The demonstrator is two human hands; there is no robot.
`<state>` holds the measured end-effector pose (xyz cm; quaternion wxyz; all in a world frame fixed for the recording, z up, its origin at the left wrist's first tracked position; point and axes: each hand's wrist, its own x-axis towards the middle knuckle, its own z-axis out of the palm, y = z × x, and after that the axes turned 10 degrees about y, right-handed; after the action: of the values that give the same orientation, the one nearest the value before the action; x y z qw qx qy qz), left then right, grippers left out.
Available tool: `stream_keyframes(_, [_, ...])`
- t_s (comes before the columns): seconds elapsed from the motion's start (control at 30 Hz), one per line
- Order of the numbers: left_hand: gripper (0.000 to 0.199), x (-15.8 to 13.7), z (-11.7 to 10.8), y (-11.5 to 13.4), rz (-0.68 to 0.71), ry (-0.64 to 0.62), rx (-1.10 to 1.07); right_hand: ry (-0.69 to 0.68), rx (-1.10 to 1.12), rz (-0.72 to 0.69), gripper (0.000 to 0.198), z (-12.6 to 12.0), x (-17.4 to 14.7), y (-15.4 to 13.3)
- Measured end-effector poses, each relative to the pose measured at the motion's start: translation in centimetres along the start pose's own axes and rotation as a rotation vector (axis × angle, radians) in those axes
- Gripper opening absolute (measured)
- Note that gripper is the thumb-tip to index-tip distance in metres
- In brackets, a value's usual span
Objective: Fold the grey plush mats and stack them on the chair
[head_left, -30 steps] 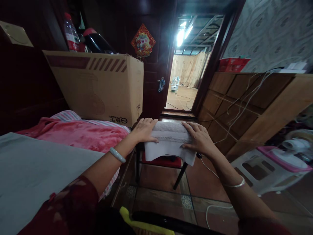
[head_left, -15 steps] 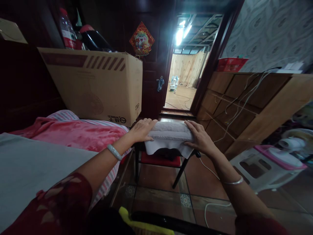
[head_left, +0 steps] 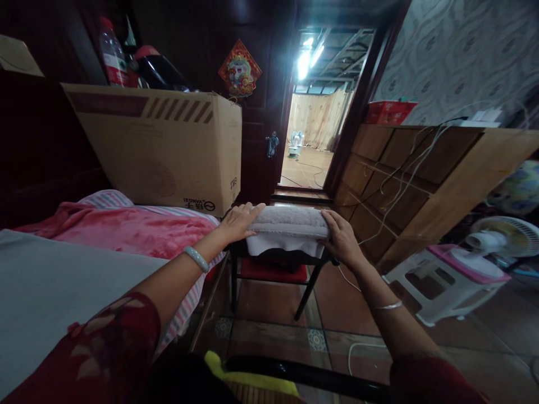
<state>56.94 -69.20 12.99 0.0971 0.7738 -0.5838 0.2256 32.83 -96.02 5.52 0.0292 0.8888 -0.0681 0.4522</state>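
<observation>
A folded piece of grey plush fabric with a smooth white underside lies across a dark-framed chair with a red seat. My left hand holds its left end, fingers over the top edge and thumb at the near side. At the right end, my right hand grips the fabric with its fingers on top; the thumb is partly hidden. Along the near side the white underside hangs in a wavy flap over something black.
On the left, a large cardboard box stands behind a pink blanket and grey sheet. At right are a wooden cabinet with hanging cables and a white stool bearing a fan. A doorway opens ahead.
The white flap at the near side hangs shorter, and its right corner has been drawn up. My right hand has turned slightly at the fabric's right end. The whole view has shifted a little.
</observation>
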Motion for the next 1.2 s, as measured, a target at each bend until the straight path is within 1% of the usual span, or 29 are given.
stream_keyframes(0.17, [0.113,-0.7,-0.3,0.2,-0.039,0.003,0.019,-0.05,-0.079,0.003,0.093,-1.2,0.0,-0.8])
stream_keyframes(0.23, [0.116,-1.0,-0.7,0.4,-0.044,0.02,0.015,-0.048,-0.122,-0.002,0.093,-2.0,0.3,-1.5])
stream_keyframes(0.37, [0.11,-1.4,-1.6,1.0,-0.072,0.019,-0.011,-0.013,-0.139,-0.02,0.089,-2.8,1.8,-3.3])
stream_keyframes(0.47, [0.103,-1.6,-1.9,1.3,-0.099,0.032,-0.018,0.006,-0.132,-0.016,0.084,-2.5,2.7,-4.3])
stream_keyframes(0.53, [0.101,-2.0,-2.1,1.2,-0.106,0.046,-0.023,-0.006,-0.113,-0.016,0.079,-2.1,2.9,-4.7])
stream_keyframes(0.63, [0.1,-3.4,-2.1,0.6,-0.106,0.09,-0.042,0.008,-0.072,0.002,0.072,-1.8,2.7,-4.9])
stream_keyframes(0.7, [0.096,-5.2,-2.0,-0.2,-0.121,0.134,-0.052,0.085,-0.048,0.029,0.068,-2.0,2.4,-5.4])
stream_keyframes(0.77, [0.089,-8.0,-1.6,-1.2,-0.161,0.157,-0.056,0.197,0.002,0.039,0.062,-2.3,2.1,-6.6])
stream_keyframes(0.83, [0.083,-11.7,-0.9,-2.3,-0.222,0.138,-0.06,0.296,0.105,0.024,0.055,-2.2,1.4,-8.8])
stream_keyframes(0.9, [0.078,-16.2,-0.3,-3.3,-0.311,0.084,-0.067,0.327,0.257,0.005,0.051,-1.5,0.3,-11.8])
stream_keyframes(0.97, [0.076,-21.3,-0.2,-3.9,-0.423,0.029,-0.069,0.262,0.426,-0.005,0.049,0.0,-1.2,-15.3])
stream_keyframes(1.03, [0.074,-26.7,-0.9,-4.2,-0.54,0.001,-0.056,0.137,0.577,-0.026,0.049,2.0,-2.9,-18.7])
stream_keyframes(1.1, [0.071,-32.0,-2.5,-4.3,-0.66,-0.012,-0.02,0.012,0.694,-0.061,0.051,4.1,-4.1,-22.0])
stream_keyframes(1.2, [0.068,-39.9,-6.1,-3.9,-0.86,-0.019,0.079,-0.139,0.822,-0.104,0.056,6.8,-4.9,-27.1])
